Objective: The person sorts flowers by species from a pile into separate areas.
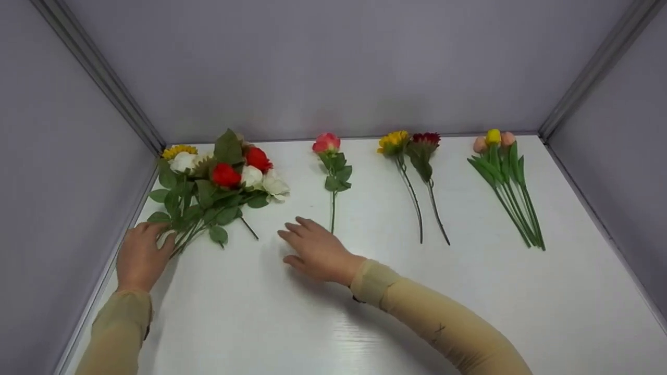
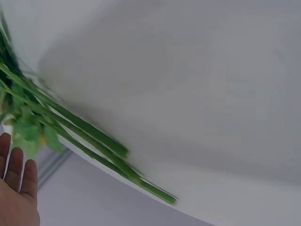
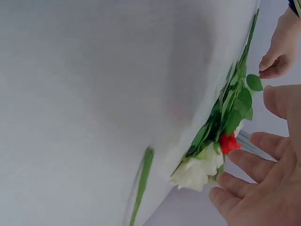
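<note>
At the left of the head view lies a mixed pile of flowers [image 1: 208, 192] with red, white and yellow blooms. My left hand [image 1: 141, 255] is beside its stems, fingers relaxed; in the left wrist view the fingers [image 2: 29, 181] stand apart from the green stems [image 2: 89, 134]. My right hand [image 1: 320, 252], fingers spread and holding nothing, hovers over the table near the lower stem of a single pink flower [image 1: 327, 144]. The right wrist view shows the right hand [image 3: 263, 169] open, with the pile's white bloom [image 3: 195, 172] and a lone stem end [image 3: 142, 183] nearby.
Right of the pink flower lie a yellow flower [image 1: 393, 142] and a dark red one [image 1: 425, 139]. Farther right is a bunch of tulips [image 1: 508, 177], pink and yellow. Grey panels [image 1: 333, 67] enclose the white table [image 1: 500, 302] at back and sides.
</note>
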Demonstrator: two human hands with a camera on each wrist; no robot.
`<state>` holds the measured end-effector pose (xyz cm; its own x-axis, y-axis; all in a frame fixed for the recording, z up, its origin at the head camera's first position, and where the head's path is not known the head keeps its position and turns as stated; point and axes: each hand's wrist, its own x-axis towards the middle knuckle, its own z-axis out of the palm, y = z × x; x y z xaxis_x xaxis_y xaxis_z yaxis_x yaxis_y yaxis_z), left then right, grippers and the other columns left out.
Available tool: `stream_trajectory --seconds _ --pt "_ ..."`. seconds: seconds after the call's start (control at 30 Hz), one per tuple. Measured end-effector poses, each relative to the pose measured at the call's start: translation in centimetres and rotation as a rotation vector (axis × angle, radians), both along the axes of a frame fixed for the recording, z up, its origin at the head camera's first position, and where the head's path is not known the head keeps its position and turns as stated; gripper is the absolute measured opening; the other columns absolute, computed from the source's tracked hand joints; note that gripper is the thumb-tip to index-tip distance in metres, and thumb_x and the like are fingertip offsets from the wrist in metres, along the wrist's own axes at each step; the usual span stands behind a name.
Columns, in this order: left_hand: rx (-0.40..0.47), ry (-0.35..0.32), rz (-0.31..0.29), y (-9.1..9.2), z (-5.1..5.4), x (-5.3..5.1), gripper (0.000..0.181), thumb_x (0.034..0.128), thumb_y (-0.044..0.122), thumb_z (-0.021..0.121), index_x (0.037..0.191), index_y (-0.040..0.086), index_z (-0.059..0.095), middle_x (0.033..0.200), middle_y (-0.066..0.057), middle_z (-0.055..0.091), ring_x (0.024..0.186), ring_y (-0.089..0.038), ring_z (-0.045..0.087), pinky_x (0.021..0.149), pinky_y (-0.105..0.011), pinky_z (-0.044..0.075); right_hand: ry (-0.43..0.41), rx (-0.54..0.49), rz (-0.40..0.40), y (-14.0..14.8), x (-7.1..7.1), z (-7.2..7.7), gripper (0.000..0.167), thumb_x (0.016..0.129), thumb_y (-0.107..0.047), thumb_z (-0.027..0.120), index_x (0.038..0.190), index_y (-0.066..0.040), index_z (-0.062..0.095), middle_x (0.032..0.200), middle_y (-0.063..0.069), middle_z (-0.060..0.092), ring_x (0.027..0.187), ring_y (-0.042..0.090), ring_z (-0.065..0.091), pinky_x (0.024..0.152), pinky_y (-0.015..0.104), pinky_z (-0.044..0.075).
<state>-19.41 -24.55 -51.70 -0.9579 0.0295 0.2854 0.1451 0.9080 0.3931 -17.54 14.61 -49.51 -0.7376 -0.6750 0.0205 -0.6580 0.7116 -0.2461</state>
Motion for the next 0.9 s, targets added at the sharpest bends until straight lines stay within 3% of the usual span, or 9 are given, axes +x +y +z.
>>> stream_trajectory --seconds 0.13,0.33,0.53,0.7,0.9 --pt "-0.038 -0.079 0.004 -2.6 -0.6 1.5 0.029 0.0995 0.02 0.068 0.118 -0.003 0.071 0.119 -0.03 0.063 0.114 -0.052 0.052 0.089 -0.068 0.044 0.078 0.055 0.114 -3.0 1.3 0.0 0.062 0.106 -0.043 0.055 0.158 -0.015 0.039 0.161 0.009 0.039 0.152 0.031 0.028 0.124 0.038 0.017" --pt "-0.052 -0.142 -0.017 -3.5 -0.8 2.4 0.021 0.0985 0.017 0.068 0.109 0.0 0.076 0.109 -0.025 0.071 0.1 -0.047 0.063 0.079 -0.062 0.051 0.156 0.079 0.214 -5.3 2.6 0.0 0.063 0.104 -0.044 0.057 0.158 -0.016 0.039 0.159 0.008 0.042 0.151 0.03 0.029 0.124 0.038 0.018" --pt "-0.065 -0.187 -0.019 -3.2 -0.8 2.4 0.023 0.0992 0.019 0.066 0.112 0.002 0.076 0.107 -0.022 0.071 0.093 -0.042 0.067 0.072 -0.056 0.054 0.163 0.065 0.227 -5.0 2.9 -0.4 0.062 0.104 -0.042 0.059 0.157 -0.015 0.041 0.157 0.009 0.044 0.15 0.031 0.031 0.124 0.039 0.019" --pt "-0.076 -0.176 -0.029 -2.7 -0.8 2.0 0.021 0.0984 0.014 0.067 0.111 -0.001 0.075 0.102 -0.02 0.07 0.086 -0.039 0.067 0.067 -0.053 0.054 0.141 0.049 0.217 -4.1 2.7 -0.7 0.06 0.105 -0.041 0.058 0.156 -0.014 0.042 0.157 0.011 0.044 0.15 0.032 0.031 0.124 0.04 0.019" --pt "-0.077 -0.151 -0.039 -2.4 -0.4 1.7 0.02 0.0987 0.011 0.064 0.109 -0.002 0.074 0.103 -0.022 0.07 0.087 -0.041 0.067 0.069 -0.056 0.054 0.119 0.04 0.189 -3.1 2.3 -0.8 0.058 0.105 -0.04 0.058 0.155 -0.014 0.044 0.156 0.011 0.045 0.15 0.032 0.031 0.124 0.04 0.019"
